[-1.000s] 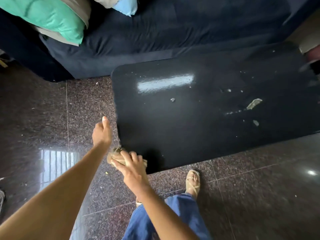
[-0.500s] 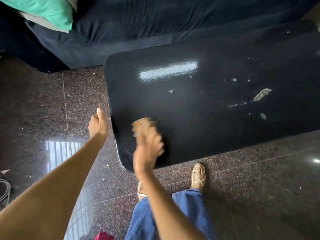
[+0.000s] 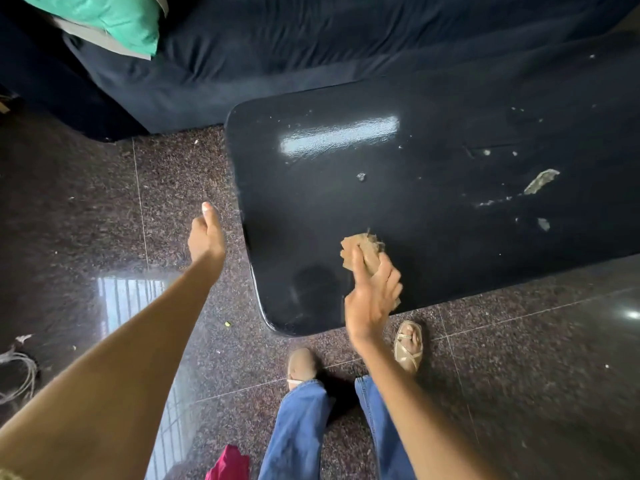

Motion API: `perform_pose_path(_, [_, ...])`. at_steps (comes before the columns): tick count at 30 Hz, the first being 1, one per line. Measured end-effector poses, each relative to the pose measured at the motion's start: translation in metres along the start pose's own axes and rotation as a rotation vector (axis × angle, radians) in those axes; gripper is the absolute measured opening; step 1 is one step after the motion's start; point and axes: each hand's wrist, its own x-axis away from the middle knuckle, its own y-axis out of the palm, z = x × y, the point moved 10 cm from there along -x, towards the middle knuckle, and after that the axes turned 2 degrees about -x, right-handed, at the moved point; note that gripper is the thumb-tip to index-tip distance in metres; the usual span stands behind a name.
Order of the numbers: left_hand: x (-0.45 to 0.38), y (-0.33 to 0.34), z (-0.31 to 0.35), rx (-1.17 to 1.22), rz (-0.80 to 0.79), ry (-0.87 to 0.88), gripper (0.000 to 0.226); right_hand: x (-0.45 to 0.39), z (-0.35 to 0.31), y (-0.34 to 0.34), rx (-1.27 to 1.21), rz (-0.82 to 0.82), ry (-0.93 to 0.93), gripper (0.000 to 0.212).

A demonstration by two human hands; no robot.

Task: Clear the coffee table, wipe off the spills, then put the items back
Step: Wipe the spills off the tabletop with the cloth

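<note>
The glossy black coffee table [image 3: 311, 202] fills the middle and right of the head view. My right hand [image 3: 375, 292] holds a crumpled tan cloth [image 3: 360, 249] against the tabletop near its front edge. My left hand [image 3: 206, 233] hangs in the air over the floor just left of the table's edge, fingers curled with the thumb sticking up, holding nothing. A pale torn scrap [image 3: 540, 181], a smaller scrap [image 3: 543, 224], a small grey bit [image 3: 361, 176] and scattered crumbs lie on the tabletop to the right.
A dark blue sofa [image 3: 311, 46] stands right behind the table, with a green cushion [image 3: 114, 19] at its left end. The floor is polished dark granite [image 3: 86, 220]. My sandalled feet [image 3: 408, 344] stand at the table's front edge. A red cloth [image 3: 228, 464] lies bottom centre, cords [image 3: 17, 372] far left.
My right hand has carried the cloth from the table's front left corner up onto the top and to the right. My left hand stayed beside the left edge.
</note>
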Motion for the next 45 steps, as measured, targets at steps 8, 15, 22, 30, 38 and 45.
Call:
perform_pose_path(8, [-0.01,-0.031,-0.026,0.029,0.014,-0.018,0.06,0.104,-0.145,0.054,-0.089,-0.187,-0.51,0.062])
perform_pose_path(15, [-0.002,-0.024,-0.04,0.063,-0.016,-0.04,0.063,-0.011,-0.041,-0.004,-0.02,0.053,-0.038,0.069])
perform_pose_path(22, [0.0,-0.024,-0.05,0.07,-0.033,-0.034,0.065,0.103,-0.119,0.064,0.06,-0.2,-0.385,0.054])
perform_pose_path(30, [-0.001,-0.033,-0.033,0.09,-0.011,-0.009,0.065,0.036,-0.041,0.005,0.036,-0.016,-0.187,0.089])
perform_pose_path(38, [0.0,-0.03,-0.056,0.093,-0.044,-0.021,0.065,0.127,-0.108,0.057,0.019,-0.172,-0.346,0.058])
perform_pose_path(45, [-0.008,-0.056,-0.048,0.084,0.001,-0.004,0.067,0.091,-0.116,0.023,-0.254,-0.234,-0.44,0.063])
